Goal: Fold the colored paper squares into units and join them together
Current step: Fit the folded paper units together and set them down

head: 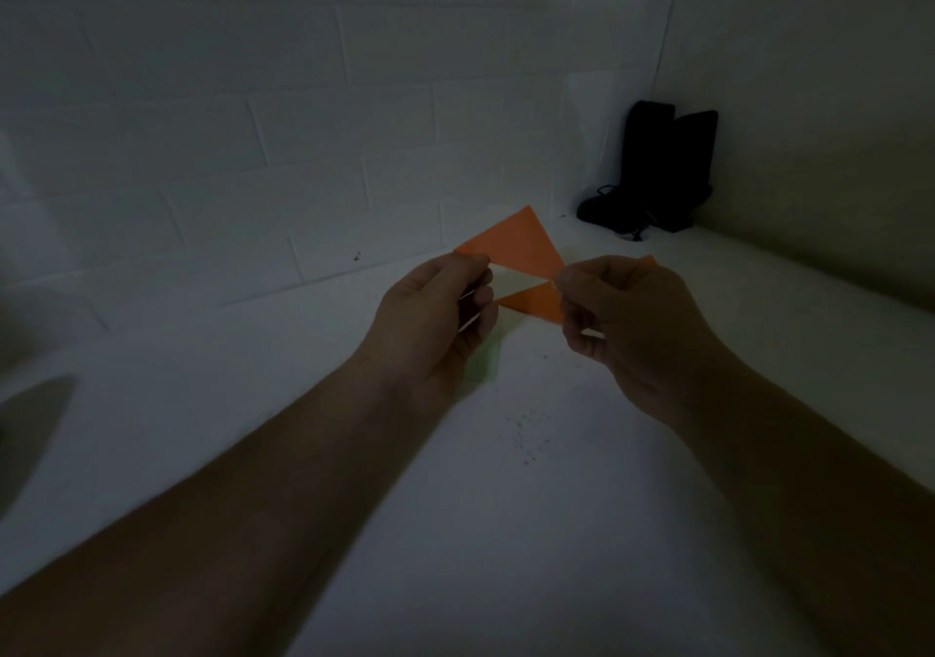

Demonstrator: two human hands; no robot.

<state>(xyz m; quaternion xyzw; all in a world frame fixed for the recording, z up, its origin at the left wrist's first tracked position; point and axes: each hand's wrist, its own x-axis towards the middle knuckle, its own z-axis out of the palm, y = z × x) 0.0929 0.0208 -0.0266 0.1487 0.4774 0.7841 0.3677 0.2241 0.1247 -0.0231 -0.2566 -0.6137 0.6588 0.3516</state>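
We work over a white table (506, 530) that meets a tiled wall (253, 125) beyond our hands. A black object (663, 170) with a thin cord stands in the far corner, well apart from the grip, beyond and to the right of it. Dark specks (526, 434) lie on the table surface below the grip, between our forearms.

Both forearms reach forward and the hands meet above the table. Our left hand (435, 322) has fingers curled and pinches the left end of the paper (521, 251). Our right hand (622, 322) also has fingers curled and pinches the right end of the same paper.

The paper is orange with a white reverse. It spans the gap between the two grips, held in the air. One orange triangular flap rises above the grip line, a smaller orange triangle hangs below it, and a white band shows between them. A small orange tip projects past the right hand. A faint green patch (483, 363) shows just below the left hand; we cannot tell what it is.
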